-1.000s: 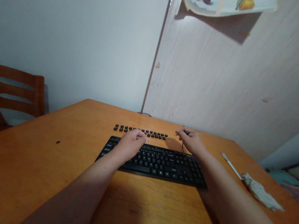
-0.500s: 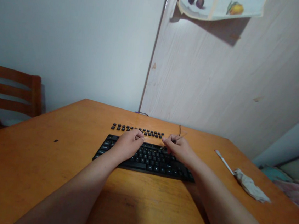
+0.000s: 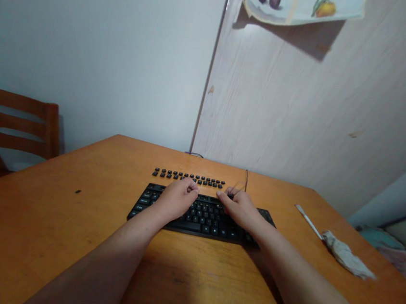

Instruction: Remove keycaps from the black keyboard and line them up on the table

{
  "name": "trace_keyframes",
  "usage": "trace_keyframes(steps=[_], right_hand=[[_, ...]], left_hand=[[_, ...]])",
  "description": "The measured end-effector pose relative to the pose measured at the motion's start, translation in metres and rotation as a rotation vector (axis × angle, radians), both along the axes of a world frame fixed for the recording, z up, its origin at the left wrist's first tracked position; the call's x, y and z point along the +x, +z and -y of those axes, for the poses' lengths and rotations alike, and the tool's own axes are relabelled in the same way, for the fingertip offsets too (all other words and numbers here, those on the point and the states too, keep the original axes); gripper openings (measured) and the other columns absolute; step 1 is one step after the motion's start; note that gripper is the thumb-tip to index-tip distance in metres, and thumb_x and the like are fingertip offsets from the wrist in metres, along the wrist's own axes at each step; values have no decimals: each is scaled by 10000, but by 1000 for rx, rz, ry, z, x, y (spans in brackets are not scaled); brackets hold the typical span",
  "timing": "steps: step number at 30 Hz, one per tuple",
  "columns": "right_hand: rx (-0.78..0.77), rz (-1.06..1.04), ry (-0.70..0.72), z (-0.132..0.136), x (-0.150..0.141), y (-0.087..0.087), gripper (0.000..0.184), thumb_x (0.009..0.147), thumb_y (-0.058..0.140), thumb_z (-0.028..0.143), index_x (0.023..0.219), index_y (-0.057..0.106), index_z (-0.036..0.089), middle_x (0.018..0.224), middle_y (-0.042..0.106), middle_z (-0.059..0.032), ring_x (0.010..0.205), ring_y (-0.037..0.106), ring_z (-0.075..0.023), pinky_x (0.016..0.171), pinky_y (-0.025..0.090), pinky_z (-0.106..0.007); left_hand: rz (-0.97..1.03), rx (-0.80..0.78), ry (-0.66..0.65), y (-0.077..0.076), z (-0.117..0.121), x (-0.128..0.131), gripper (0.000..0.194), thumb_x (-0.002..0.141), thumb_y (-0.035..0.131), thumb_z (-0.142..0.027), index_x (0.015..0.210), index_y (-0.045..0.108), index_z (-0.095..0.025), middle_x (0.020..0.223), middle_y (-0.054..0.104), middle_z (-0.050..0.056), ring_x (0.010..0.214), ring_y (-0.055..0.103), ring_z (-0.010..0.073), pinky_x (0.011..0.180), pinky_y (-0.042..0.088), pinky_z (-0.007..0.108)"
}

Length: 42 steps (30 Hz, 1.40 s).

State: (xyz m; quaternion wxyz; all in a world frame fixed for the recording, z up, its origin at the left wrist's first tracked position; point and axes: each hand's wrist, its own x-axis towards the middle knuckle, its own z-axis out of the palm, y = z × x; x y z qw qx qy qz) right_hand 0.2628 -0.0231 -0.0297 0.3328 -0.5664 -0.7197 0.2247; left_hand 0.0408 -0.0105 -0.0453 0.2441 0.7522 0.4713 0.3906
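A black keyboard (image 3: 196,219) lies on the wooden table in front of me, with both hands over its upper part. My left hand (image 3: 180,195) is closed above the left half, fingers curled together; whatever they may hold is hidden. Over the right half, my right hand (image 3: 239,206) is closed around a thin wire tool (image 3: 236,186), whose fine wires stick up past the fingers. Two rows of loose black keycaps (image 3: 169,176) lie just beyond the keyboard, partly covered by my left hand.
A single small black piece (image 3: 78,191) lies on the table (image 3: 71,235) at left. To the right are a white-handled brush (image 3: 308,221) and a crumpled cloth (image 3: 347,256). The keyboard cable (image 3: 246,180) runs behind my right hand. A wooden chair (image 3: 13,125) stands at left.
My right hand has turned slightly and moved a little left, and the wire tool's tips now lean differently. My left hand stays closed over the keyboard. The whole view has shifted slightly.
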Motion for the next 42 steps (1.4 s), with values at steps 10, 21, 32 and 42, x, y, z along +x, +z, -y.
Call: trace_keyframes(steps=[10,21,32,42], right_hand=[[39,26,-39,-4,-3,-14,294,862,545,440,689,568,203,589,596,4,567,559,-157,559,380,-263],[-38,-252,-116,-3,-6,-9,215,760,564,308,574,504,218,500,543,20,489,492,-138,525,370,-261],[25,-451,-89,8,-11,8,326,815,584,385,559,473,216,484,500,32,497,436,-124,544,353,-263],[101,-358,21,36,-40,23,385,869,561,498,623,483,212,566,521,15,538,473,-127,538,394,-248]], left_hand=[[-56,-4,-3,2,4,2,205,866,498,-337,852,641,-192,854,692,37,796,619,192,697,417,291],[-163,11,-30,2,5,0,201,858,523,-351,875,663,-207,896,704,39,852,626,209,729,432,302],[71,-97,-46,8,13,11,252,824,572,-332,995,659,-169,974,706,76,886,643,201,786,478,313],[379,-356,-220,21,22,18,248,783,627,-328,949,642,-144,781,672,36,720,611,150,672,448,266]])
